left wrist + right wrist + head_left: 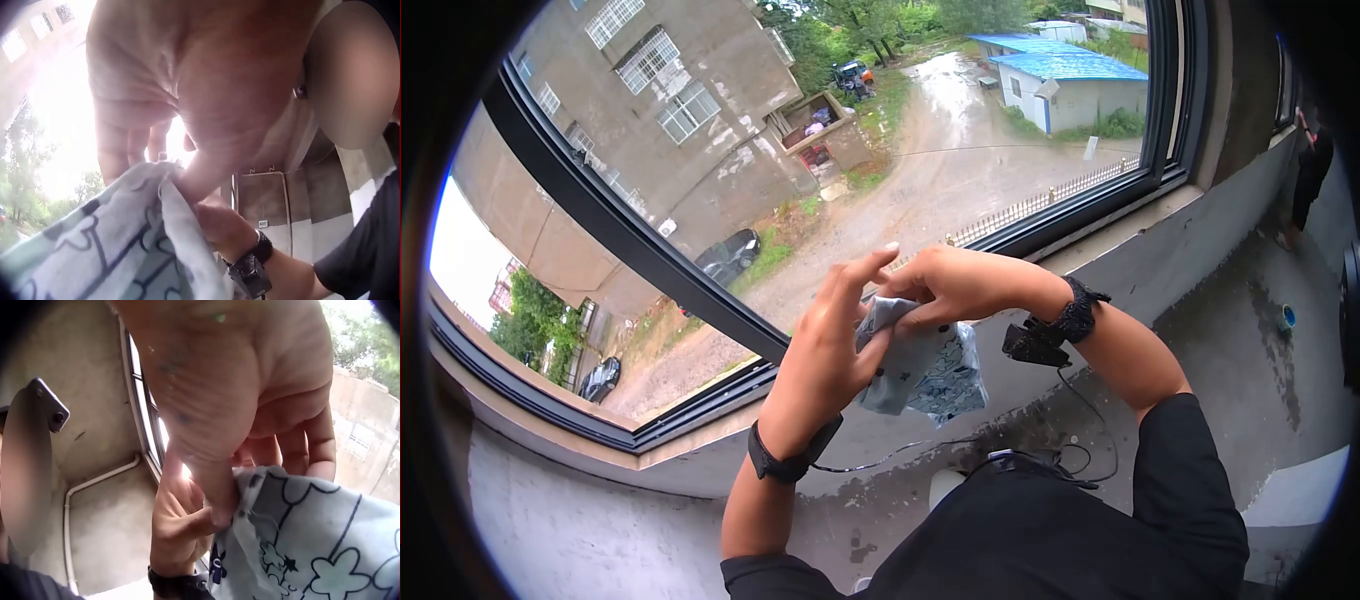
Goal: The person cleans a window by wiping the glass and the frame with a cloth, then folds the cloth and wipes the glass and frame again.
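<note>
Your cloth (922,375) looks light, soft and floppy; it would likely sag and slide unless taken at its upper edge; it hangs in the air before the window (960,150); your left grip (830,335) pinches that edge under the thumb; your right grip (945,285) pinches just beside it.

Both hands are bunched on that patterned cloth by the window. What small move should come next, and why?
Probably draw the hands apart: the left hand and right hand both pinch the cloth at its top edge, close together, and the rest hangs crumpled below.
</note>
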The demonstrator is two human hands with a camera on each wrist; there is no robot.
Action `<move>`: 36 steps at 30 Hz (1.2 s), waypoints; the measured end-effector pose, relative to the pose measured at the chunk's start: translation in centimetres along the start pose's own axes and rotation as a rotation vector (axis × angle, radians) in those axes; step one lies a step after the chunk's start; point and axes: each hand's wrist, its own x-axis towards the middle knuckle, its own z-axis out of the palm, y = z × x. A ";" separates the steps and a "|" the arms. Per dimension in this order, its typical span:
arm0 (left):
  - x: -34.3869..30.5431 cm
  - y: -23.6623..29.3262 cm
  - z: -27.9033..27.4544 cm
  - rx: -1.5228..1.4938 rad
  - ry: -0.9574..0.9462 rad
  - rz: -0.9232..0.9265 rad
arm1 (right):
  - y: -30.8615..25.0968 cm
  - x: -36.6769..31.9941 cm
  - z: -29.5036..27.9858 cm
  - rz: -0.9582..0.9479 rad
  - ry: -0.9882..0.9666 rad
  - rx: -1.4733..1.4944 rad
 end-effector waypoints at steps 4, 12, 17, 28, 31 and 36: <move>-1.3 -1.6 1.4 -0.357 0.076 -0.140 | -0.4 -1.2 -0.3 -0.051 0.160 -0.302; -7.9 -6.8 4.4 -0.445 0.023 -0.328 | 0.0 -1.6 1.3 -0.037 0.213 -0.295; -10.9 -5.1 0.9 -0.184 0.223 -0.446 | 0.1 1.4 3.8 -0.153 0.158 -0.289; -19.8 -11.9 -13.9 0.243 0.257 -0.681 | 0.2 20.6 15.4 -0.197 0.052 -0.120; -22.4 -19.0 -18.3 0.285 0.340 -0.682 | 0.9 27.7 19.7 -0.148 0.115 -0.168; -24.6 -33.4 -23.0 0.266 0.422 -0.481 | 3.9 38.6 25.3 0.030 0.175 -0.335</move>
